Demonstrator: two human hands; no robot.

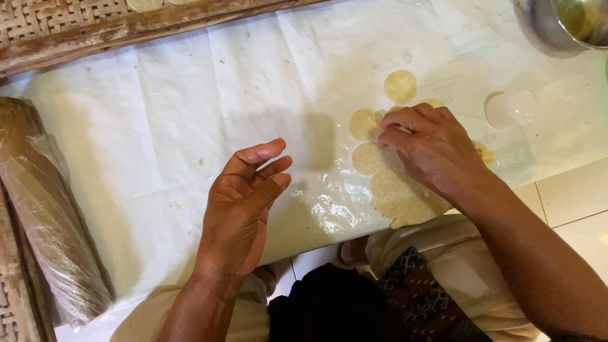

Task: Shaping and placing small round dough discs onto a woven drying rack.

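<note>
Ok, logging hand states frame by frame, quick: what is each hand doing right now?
Left hand: open, fingers loosely curled, holding nothing, over the white sheet.
Right hand: fingers bent, tips on the round dough discs; grip cannot be told.

plastic sheet (190,107): glossy white | dough rounds (400,85): pale speckled yellow | tray (57,25): brown woven | bowl (557,25): silver

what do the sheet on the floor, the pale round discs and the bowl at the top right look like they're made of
The sheet looks like thin plastic: translucent white, creased, with wet-looking glare near the hands. The round discs look like soft thin dough, matte pale yellow with speckles and ragged edges; the right hand presses on them. The bowl looks like metal, grey with a dull sheen.
</note>
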